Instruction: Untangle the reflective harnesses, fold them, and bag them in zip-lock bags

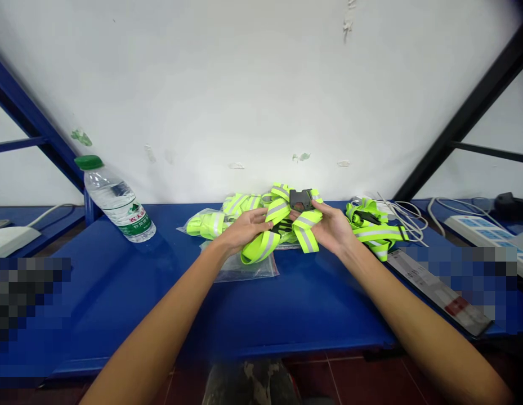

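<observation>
Both hands hold up a yellow-green reflective strap (277,211) with silver stripes, above the middle of the table. My left hand (245,229) is closed on its left side, the thumb over the webbing. At the other side my right hand (332,226) grips the strap beside a dark plastic buckle (301,199). Loops of webbing hang between the two hands. Behind and left lies more folded reflective webbing in a clear bag (204,224). A flat transparent plastic bag (246,269) rests on the table under the strap.
On the blue table (286,315), a water bottle (120,199) with a green cap stands at the left. Another bundle of reflective straps (375,230) lies right, beside white cables (408,219) and a phone-like device (438,289). Power strips (489,236) sit farther right. A white wall is behind.
</observation>
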`<action>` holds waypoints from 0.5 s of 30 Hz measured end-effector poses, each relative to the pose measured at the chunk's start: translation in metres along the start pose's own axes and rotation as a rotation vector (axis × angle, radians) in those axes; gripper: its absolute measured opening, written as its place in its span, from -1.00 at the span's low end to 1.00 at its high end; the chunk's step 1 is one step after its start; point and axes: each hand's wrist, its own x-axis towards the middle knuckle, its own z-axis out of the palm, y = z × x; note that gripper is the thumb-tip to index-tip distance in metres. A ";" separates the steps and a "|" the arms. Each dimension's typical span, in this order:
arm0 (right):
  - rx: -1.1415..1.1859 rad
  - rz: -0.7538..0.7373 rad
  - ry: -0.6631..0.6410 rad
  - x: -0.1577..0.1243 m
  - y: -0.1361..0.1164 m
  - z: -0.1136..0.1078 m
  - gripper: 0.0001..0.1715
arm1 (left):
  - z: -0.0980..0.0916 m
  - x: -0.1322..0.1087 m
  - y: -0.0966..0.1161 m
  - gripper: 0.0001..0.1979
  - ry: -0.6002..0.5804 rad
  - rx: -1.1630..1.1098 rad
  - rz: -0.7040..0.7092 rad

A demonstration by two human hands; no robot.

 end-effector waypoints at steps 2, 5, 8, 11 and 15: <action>-0.007 -0.044 -0.015 -0.001 0.000 0.003 -0.74 | 0.002 -0.004 0.002 -0.50 -0.133 0.056 -0.022; -0.053 -0.096 -0.051 -0.004 0.000 0.011 -0.66 | 0.009 -0.008 0.003 -0.56 -0.234 0.104 -0.025; -0.118 -0.110 -0.104 -0.009 0.001 0.019 -0.58 | 0.019 -0.005 -0.004 -0.59 -0.211 0.096 0.026; -0.130 -0.086 -0.118 -0.010 0.000 0.020 -0.56 | 0.024 0.000 -0.012 -0.64 -0.130 0.018 0.044; -0.081 -0.067 0.024 -0.005 -0.003 0.012 -0.60 | 0.022 0.002 -0.010 -0.60 -0.004 -0.214 -0.018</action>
